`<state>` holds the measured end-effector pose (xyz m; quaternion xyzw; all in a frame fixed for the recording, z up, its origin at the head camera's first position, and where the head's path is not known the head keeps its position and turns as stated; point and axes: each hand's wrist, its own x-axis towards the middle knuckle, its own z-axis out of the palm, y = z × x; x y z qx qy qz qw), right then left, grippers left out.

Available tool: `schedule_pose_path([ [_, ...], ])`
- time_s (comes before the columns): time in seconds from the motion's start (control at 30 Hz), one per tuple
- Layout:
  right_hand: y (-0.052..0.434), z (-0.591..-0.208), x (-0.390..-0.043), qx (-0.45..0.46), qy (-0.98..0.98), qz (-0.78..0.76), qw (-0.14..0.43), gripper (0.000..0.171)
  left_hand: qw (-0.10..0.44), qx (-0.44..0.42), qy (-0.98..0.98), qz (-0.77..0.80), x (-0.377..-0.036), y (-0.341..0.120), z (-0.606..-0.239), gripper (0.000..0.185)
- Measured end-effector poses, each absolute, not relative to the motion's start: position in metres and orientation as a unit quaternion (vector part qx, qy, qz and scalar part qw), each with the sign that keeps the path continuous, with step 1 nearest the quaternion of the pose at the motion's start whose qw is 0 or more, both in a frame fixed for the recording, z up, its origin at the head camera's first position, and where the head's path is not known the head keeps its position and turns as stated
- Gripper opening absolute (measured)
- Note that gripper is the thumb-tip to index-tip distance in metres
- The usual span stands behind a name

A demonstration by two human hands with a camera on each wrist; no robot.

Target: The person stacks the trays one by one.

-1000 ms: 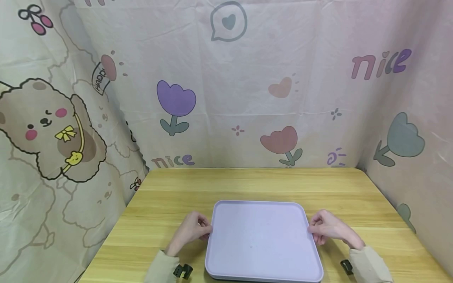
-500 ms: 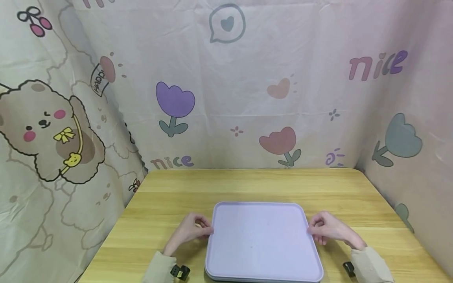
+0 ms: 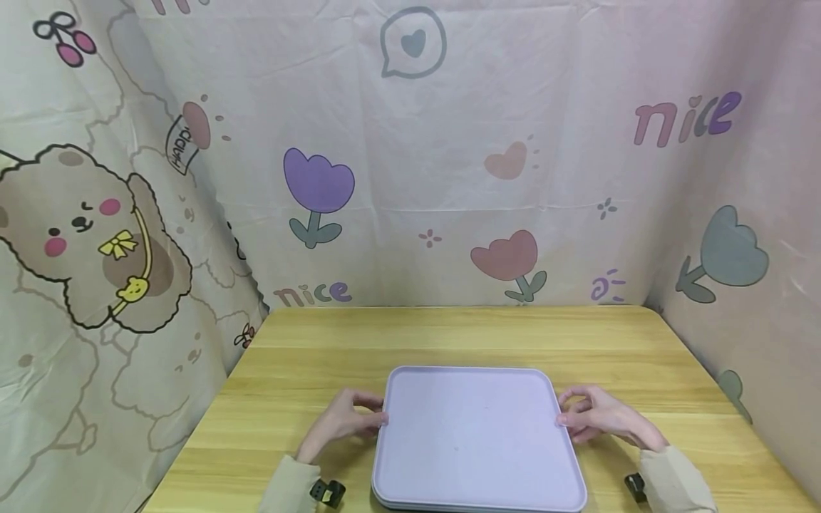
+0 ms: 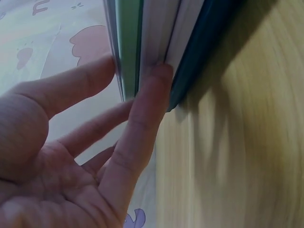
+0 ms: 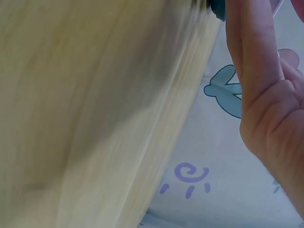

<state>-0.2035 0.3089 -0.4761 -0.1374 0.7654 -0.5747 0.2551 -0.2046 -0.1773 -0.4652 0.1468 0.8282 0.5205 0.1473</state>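
Observation:
A stack of rectangular trays lies near the front of the table, with a lavender tray (image 3: 477, 434) on top. The left wrist view shows its layered side: a green tray (image 4: 128, 47), paler ones and a dark teal tray (image 4: 202, 52) lowest. At the left side, my left hand (image 3: 343, 424) has its thumb at the top rim. Its nearly straight forefinger touches the side of the pale layers. Opposite, my right hand (image 3: 599, 413) has its thumb on the right rim, the other fingers along the side. Mostly extended fingers show in the right wrist view, where the stack is largely out of frame.
The wooden table (image 3: 449, 335) extends behind and beside the stack. A patterned cloth (image 3: 410, 142) hangs behind the table and along both sides. Dark wrist devices sit at the sleeves, one a black camera (image 3: 328, 493) by the left cuff.
Both hands stay at the stack's sides while their fingers spread from a tighter curl, the forefingers reaching farther back along the edges. The stack keeps nearly the same place.

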Motion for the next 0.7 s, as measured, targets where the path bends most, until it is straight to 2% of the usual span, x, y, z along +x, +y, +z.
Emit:
schedule_pose_path([
  [0.2, 0.3087, -0.4759, -0.2026, -0.136, 0.756, -0.586, 0.259, 0.061, 0.172, 0.153, 0.813, 0.535, -0.2046, -0.1787, -0.4669, 0.040],
  [0.7, 0.3084, -0.4759, -0.2034, -0.143, 0.751, -0.591, 0.258, 0.058, 0.164, 0.156, 0.820, 0.526, -0.2043, -0.1795, -0.4696, 0.040],
])
